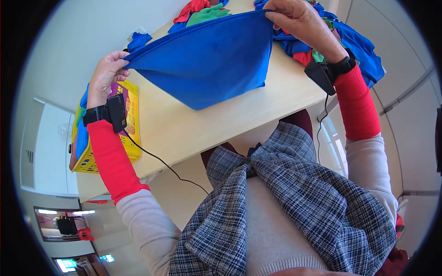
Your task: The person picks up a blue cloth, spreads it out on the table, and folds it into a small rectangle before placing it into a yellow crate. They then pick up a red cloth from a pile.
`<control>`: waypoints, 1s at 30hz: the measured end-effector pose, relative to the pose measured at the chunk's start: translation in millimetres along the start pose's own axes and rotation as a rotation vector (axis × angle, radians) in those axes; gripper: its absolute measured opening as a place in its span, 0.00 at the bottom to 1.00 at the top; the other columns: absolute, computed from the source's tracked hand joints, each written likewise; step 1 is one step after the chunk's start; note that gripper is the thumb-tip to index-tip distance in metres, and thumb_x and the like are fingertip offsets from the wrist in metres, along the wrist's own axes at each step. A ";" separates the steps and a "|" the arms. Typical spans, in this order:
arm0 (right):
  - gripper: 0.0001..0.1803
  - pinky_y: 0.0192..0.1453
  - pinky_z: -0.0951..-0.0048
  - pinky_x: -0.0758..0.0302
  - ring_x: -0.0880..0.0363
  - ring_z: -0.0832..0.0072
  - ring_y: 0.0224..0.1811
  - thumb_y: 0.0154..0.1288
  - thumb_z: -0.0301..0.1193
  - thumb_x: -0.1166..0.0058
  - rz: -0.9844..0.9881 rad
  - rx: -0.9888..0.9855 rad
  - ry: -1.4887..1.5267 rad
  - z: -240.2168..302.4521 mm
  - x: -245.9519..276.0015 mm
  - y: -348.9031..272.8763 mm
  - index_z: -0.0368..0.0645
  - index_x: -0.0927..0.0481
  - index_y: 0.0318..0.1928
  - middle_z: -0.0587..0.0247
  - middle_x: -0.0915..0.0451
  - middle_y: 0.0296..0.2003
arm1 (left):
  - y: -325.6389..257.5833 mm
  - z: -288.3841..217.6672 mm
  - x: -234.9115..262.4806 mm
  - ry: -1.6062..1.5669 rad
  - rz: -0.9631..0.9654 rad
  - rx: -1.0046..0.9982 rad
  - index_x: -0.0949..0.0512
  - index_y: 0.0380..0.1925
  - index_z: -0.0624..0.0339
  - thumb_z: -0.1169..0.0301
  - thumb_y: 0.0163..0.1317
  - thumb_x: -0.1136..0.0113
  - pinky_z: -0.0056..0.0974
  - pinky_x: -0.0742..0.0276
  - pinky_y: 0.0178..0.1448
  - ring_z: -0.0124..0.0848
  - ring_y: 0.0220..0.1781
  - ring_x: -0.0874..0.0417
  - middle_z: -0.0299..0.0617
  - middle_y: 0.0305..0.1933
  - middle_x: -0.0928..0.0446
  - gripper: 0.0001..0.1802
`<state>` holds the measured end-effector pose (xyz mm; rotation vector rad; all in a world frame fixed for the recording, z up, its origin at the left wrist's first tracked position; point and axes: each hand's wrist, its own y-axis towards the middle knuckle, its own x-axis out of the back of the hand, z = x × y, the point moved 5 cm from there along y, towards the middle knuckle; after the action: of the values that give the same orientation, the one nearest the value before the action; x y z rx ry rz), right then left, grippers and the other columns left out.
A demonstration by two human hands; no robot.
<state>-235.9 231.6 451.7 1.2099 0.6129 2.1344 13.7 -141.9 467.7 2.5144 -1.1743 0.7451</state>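
A blue cloth (pixel 207 60) hangs stretched between my two hands over the pale table. My left hand (pixel 108 71) pinches its left upper corner. The right upper corner is gripped between the thumb and fingers of my right hand (pixel 297 20), farther off and higher in the view. A stitched hem runs along the taut upper edge, and the lower part droops toward the tabletop. Black devices on straps sit on both wrists, each with a cable.
A yellow basket (pixel 131 149) with cloths and a printed package stands at the table's left end. Heaped blue, red and green cloths (pixel 359 50) lie at the far right. Another mixed pile (pixel 207 16) is at the back. The wooden table (pixel 165 133) ends near my lap.
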 end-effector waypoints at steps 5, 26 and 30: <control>0.05 0.31 0.75 0.25 0.25 0.78 0.26 0.70 0.26 0.44 0.017 -0.046 0.026 7.7 -0.8 -1.8 0.36 0.20 0.37 0.64 0.22 0.26 | -14.6 -1.1 6.9 -0.027 -0.001 0.014 0.21 0.48 0.59 0.75 0.68 0.43 0.23 0.20 0.32 0.20 0.27 0.17 0.33 0.32 0.20 0.10; 0.07 0.32 0.70 0.22 0.19 0.73 0.26 0.69 0.27 0.45 -0.211 -0.083 -0.282 111.0 -26.2 -0.1 0.36 0.17 0.38 0.54 0.18 0.25 | 82.9 39.1 4.7 -0.457 0.132 -0.330 0.23 0.49 0.69 0.83 0.65 0.51 0.38 0.18 0.60 0.35 0.51 0.15 0.47 0.49 0.19 0.14; 0.10 0.35 0.65 0.20 0.16 0.60 0.31 0.63 0.24 0.38 0.003 0.248 -0.361 113.9 -103.5 -27.7 0.43 0.17 0.45 0.55 0.18 0.31 | 109.7 116.6 5.0 -0.640 0.142 -0.296 0.23 0.50 0.68 0.83 0.64 0.52 0.39 0.21 0.65 0.36 0.55 0.18 0.47 0.50 0.19 0.16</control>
<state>-87.2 190.3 426.6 1.6821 0.7244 1.8141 -28.9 -266.2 376.1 2.4885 -1.5267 -0.2361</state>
